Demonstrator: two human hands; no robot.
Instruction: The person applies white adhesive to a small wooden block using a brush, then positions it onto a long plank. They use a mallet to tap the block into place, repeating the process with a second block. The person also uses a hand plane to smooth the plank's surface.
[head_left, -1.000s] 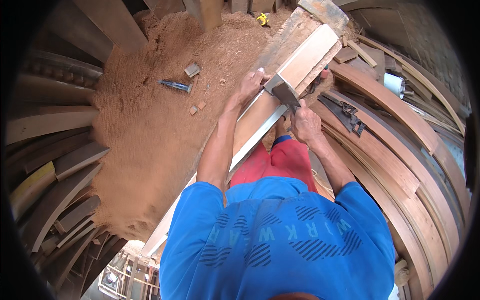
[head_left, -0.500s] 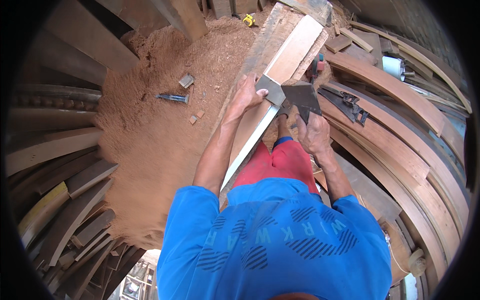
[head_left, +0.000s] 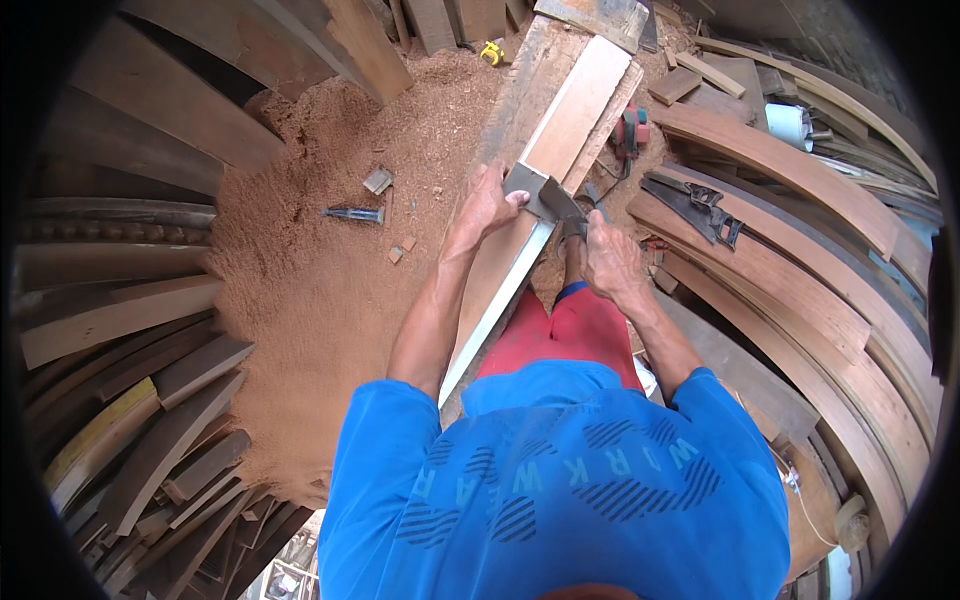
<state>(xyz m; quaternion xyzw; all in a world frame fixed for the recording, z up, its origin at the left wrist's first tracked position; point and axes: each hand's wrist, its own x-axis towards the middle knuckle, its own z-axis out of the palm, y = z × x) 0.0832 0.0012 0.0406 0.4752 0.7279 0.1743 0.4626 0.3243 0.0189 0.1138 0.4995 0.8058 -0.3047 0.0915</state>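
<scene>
A dark grey sheet [head_left: 527, 184], bent along a crease, lies partly over a long pale wooden board [head_left: 578, 105]. My left hand [head_left: 488, 203] presses one end of it onto the board, thumb on top and fingers at the board's left edge. Closed on the sheet's darker, raised right end is my right hand [head_left: 612, 258], just off the board's right edge. Whether the sheet is sandpaper I cannot tell for sure. Under the board runs a rough, wider plank [head_left: 512, 95].
A handsaw [head_left: 695, 210] with a black handle lies on stacked planks [head_left: 770, 260] at right. A red power tool [head_left: 630, 133] is beside the board. Left, on sawdust [head_left: 300, 330], are a blue chisel-like tool [head_left: 353, 214] and wood scraps. A yellow tool [head_left: 491, 53] lies farther off.
My right hand has moved left and slightly up, closer to my left hand. The sheet's right part, broad and spread before, now stands narrower and more steeply bent.
</scene>
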